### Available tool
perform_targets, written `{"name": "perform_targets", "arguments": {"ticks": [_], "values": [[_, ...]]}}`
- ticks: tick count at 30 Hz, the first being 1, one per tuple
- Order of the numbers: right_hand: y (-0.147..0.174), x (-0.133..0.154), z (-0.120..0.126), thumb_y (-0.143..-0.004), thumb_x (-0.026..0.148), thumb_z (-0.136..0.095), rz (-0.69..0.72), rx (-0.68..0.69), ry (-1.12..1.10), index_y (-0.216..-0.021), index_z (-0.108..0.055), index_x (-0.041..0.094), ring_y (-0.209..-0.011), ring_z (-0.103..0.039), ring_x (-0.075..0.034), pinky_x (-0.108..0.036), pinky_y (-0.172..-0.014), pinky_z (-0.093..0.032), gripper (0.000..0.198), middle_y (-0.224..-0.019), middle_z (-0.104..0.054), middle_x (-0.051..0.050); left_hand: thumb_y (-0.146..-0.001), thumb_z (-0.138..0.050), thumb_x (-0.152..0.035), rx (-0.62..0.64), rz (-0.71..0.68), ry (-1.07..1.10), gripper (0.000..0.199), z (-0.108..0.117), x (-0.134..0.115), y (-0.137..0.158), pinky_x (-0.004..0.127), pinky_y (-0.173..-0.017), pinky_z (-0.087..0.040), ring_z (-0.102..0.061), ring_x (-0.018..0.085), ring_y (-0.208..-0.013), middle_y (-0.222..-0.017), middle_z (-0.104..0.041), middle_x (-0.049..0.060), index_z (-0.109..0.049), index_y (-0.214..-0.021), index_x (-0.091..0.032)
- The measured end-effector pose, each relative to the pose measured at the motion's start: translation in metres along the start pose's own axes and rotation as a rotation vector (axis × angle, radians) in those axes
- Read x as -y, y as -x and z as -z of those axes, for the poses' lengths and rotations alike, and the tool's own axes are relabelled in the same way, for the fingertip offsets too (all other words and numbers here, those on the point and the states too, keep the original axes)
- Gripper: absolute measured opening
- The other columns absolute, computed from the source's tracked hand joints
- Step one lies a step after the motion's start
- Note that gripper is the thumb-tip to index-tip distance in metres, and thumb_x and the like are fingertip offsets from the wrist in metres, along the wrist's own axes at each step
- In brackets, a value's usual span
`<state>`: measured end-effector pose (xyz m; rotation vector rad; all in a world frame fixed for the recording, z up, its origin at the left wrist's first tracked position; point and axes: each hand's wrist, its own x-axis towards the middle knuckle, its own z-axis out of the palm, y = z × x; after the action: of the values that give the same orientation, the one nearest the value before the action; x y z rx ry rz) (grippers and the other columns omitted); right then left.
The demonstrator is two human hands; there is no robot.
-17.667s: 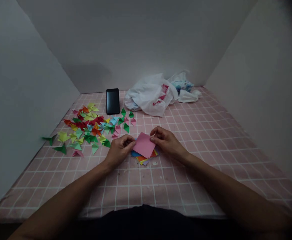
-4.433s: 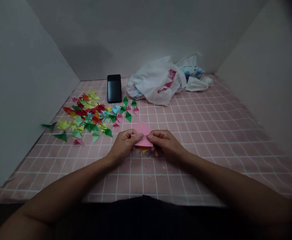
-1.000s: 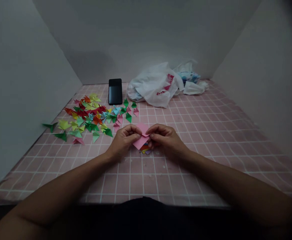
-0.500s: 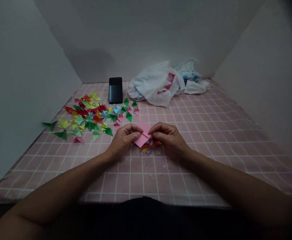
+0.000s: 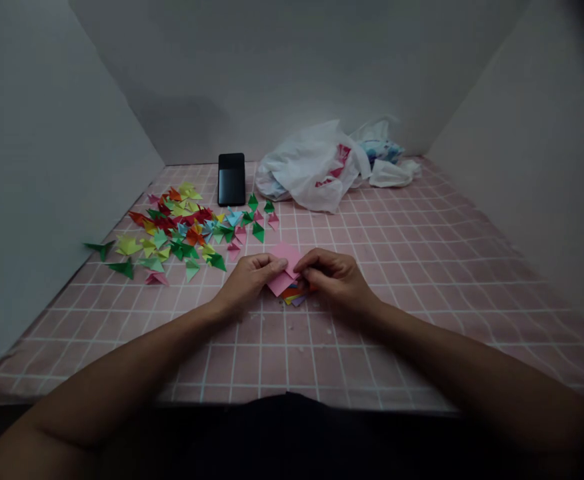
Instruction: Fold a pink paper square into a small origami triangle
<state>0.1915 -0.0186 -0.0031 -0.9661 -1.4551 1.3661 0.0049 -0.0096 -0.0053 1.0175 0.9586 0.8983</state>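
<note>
Pink sheet: a pink, flat, four-cornered sheet of paper (image 5: 287, 254), between the two hands in front of the person, partly folded, with a folded edge running across its middle; it lies over the stack, though whether it touches it I cannot tell.
Sheet's long axis: none clearly longer; it sits diamond-wise, one corner pointing away from the person and another back towards them.
Left hand: the left hand (image 5: 246, 281) grips the sheet from its left side, fingers closed, thumb lying on top.
Right hand: the right hand (image 5: 341, 283) has its fingers drawn narrow, thumb and index pinching the sheet's right corner.
Nearer hand: neither; both touch the sheet, which lies directly between their fingertips.
Paper stack: a fanned stack of orange, yellow, blue and lilac paper sheets (image 5: 293, 295) shows beneath the pink sheet, just beside the right fingers.
Folded pieces: small, pointed, multicoloured folded paper pieces (image 5: 185, 250) lie scattered beyond and to the left of the left hand.
</note>
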Motion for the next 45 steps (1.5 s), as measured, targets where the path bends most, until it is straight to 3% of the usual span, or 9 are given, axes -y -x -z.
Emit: {"name": "perform_targets", "arguments": {"ticks": [7, 20, 29, 45], "values": [[-0.003, -0.001, -0.001, -0.077, 0.019, -0.067, -0.044, -0.003, -0.135, -0.09, -0.063, 0.022, -0.062, -0.066, -0.012, -0.027, -0.062, -0.055, 0.014, -0.07, -0.067, 0.003, -0.075, -0.078, -0.04, -0.036, -0.052, -0.033, 0.029, 0.003, 0.003, -0.001, 0.022, -0.057, -0.039, -0.05, 0.009, -0.06, -0.068, -0.061, 0.0, -0.066, -0.07, -0.015], [-0.007, -0.006, 0.001, -0.075, 0.025, -0.074, -0.164, 0.0, -0.311, -0.084, -0.06, 0.019, -0.056, -0.065, -0.011, -0.023, -0.056, -0.053, 0.017, -0.067, -0.069, 0.003, -0.079, -0.073, -0.041, -0.043, -0.168, -0.206, 0.029, 0.002, -0.008, 0.002, 0.022, -0.053, -0.033, -0.043, 0.008, -0.056, -0.063, -0.055, -0.002, -0.064, -0.07, -0.015], [-0.008, -0.006, 0.002, -0.082, 0.039, -0.069, -0.21, 0.046, -0.38, -0.085, -0.062, 0.019, -0.05, -0.063, -0.01, -0.02, -0.046, -0.05, 0.022, -0.068, -0.069, 0.001, -0.074, -0.073, -0.041, -0.105, -0.199, -0.246, 0.028, 0.001, -0.012, 0.001, 0.023, -0.056, -0.036, -0.044, 0.009, -0.057, -0.063, -0.055, -0.003, -0.063, -0.068, -0.016], [-0.004, -0.004, 0.0, -0.077, 0.028, -0.072, -0.223, 0.009, -0.366, -0.078, -0.06, 0.018, -0.044, -0.059, -0.009, -0.02, -0.043, -0.048, 0.016, -0.062, -0.066, 0.003, -0.079, -0.07, -0.037, -0.038, -0.237, -0.312, 0.025, 0.001, -0.011, 0.002, 0.022, -0.054, -0.034, -0.044, 0.009, -0.057, -0.064, -0.054, -0.003, -0.061, -0.071, -0.016]]}}
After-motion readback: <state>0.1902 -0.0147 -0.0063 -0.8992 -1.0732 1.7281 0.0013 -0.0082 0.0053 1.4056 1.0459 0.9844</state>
